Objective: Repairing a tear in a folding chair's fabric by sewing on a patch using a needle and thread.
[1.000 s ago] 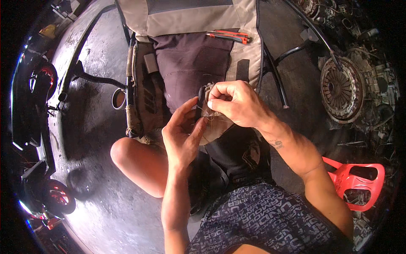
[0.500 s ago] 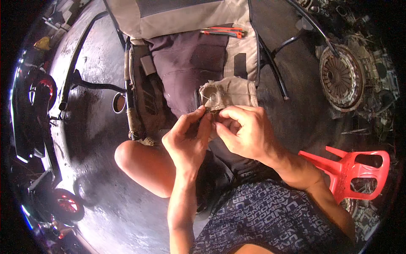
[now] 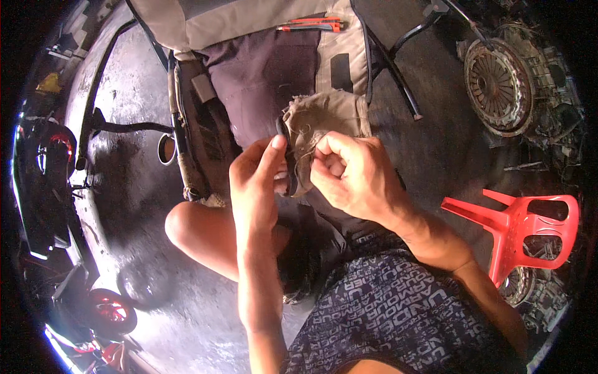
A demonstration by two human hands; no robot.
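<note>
A frayed beige fabric flap point(image 3: 330, 112) with a dark edge strip stands up in front of me, loose threads point(image 3: 303, 140) hanging from it. My left hand point(image 3: 256, 177) is at the flap's dark left edge, thumb raised and fingers curled round behind that edge. Against the flap's inner side, my right hand point(image 3: 355, 174) has thumb and forefinger pinched together beside the threads; what lies between the fingertips is too small to make out. Beyond the flap spreads a dark maroon fabric panel point(image 3: 265, 81) with beige borders, stretched across a metal-framed seat.
An orange utility knife point(image 3: 311, 25) lies on the beige border at the far end. Black metal tubes point(image 3: 395, 75) stick out on both sides. To the right are a red plastic chair point(image 3: 504, 227) and a round clutch part point(image 3: 498, 87). A red-rimmed wheel point(image 3: 112, 311) is at left.
My hands have drawn apart from their shared pinch at the flap's lower edge. The right has moved up to the flap's inside, the left to its side. The flap is raised and more opened out.
</note>
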